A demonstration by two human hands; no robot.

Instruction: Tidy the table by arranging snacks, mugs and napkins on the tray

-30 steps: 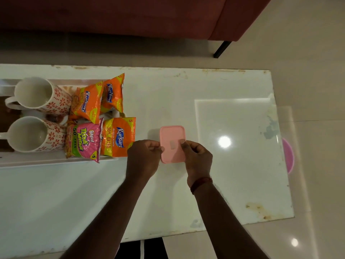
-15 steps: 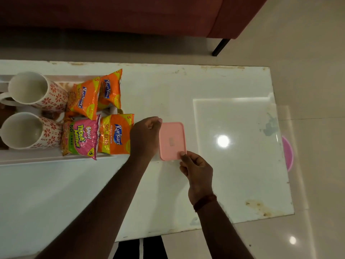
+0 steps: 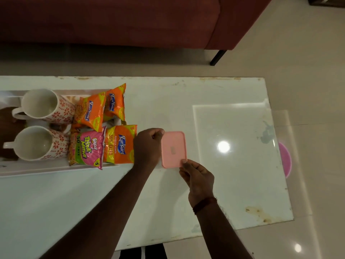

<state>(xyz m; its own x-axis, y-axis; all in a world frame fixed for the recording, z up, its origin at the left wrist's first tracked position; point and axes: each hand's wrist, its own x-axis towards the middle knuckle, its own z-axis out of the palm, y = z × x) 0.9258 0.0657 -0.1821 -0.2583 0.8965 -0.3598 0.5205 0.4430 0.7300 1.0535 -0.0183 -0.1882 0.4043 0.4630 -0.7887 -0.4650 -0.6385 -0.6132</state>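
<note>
A pink rectangular lid point(image 3: 173, 148) lies flat on the white table, just right of the tray point(image 3: 56, 168). My left hand point(image 3: 147, 146) pinches the lid's far left corner. At its near right corner my right hand point(image 3: 197, 174) holds the edge with thumb and fingers. On the tray stand two white mugs with red flower patterns point(image 3: 43, 107) point(image 3: 35, 143). Beside them lie three orange Kurkure packets point(image 3: 91, 111) point(image 3: 114, 103) point(image 3: 119, 146) and a pink Bingo packet point(image 3: 87, 148). The near orange packet overhangs the tray's right end.
The white table top point(image 3: 233, 156) stretches to the right, with stains near its front right corner. A dark red sofa point(image 3: 130, 19) stands behind the table, one black leg point(image 3: 217, 57) showing. A pink round object point(image 3: 285, 159) sits on the floor past the table's right edge.
The lid has shifted slightly left toward the tray. My left hand moved up to its far left corner, and my right hand dropped back to the near right corner.
</note>
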